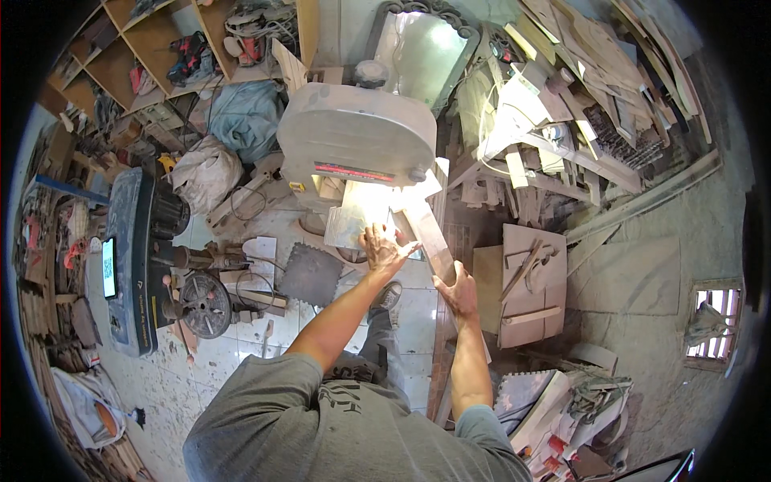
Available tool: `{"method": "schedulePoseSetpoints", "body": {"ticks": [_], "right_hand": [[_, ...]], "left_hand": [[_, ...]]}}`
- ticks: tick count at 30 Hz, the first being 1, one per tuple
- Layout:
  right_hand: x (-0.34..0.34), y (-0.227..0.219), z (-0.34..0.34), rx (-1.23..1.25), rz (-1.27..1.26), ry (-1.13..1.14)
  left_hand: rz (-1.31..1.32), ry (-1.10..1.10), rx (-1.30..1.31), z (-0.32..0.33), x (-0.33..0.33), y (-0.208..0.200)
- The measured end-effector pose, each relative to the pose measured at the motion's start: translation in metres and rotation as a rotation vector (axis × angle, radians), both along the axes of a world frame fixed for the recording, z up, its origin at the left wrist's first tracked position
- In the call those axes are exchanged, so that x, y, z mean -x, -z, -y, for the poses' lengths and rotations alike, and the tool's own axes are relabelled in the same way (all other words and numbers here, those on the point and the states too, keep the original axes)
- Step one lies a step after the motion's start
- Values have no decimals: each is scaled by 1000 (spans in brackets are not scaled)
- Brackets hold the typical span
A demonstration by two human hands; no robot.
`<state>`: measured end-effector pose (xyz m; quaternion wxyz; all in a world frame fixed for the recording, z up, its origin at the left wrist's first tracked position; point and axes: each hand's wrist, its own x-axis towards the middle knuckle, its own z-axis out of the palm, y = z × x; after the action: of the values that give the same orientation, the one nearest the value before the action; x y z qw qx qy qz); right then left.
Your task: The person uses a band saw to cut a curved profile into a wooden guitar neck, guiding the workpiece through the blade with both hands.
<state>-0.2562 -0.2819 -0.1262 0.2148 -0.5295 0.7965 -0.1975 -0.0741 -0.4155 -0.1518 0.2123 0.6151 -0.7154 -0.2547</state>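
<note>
A large grey band saw stands in front of me, its rounded upper housing over a brightly lit saw table. A long, pale wooden board runs from the table's right side back toward me. My right hand grips the board's near part, thumb on top. With fingers spread, my left hand rests at the table's near edge, its thumb reaching toward the board's left side. Glare washes out the board's far end, and I cannot make out the blade.
A drill press lies to the left with a round slotted plate. Shelves with power tools stand far left. Wood offcuts pile up far right. A panel with hand tools is right of my right hand.
</note>
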Motion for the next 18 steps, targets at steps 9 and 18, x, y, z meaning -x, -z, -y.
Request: {"method": "schedulePoseSetpoints", "body": {"ticks": [9, 18], "right_hand": [[1, -2, 1, 2, -15, -6], [1, 2, 3, -10, -25, -9]], "left_hand": [[-10, -33, 46, -1, 3, 0], [35, 3, -35, 0, 3, 5]]}}
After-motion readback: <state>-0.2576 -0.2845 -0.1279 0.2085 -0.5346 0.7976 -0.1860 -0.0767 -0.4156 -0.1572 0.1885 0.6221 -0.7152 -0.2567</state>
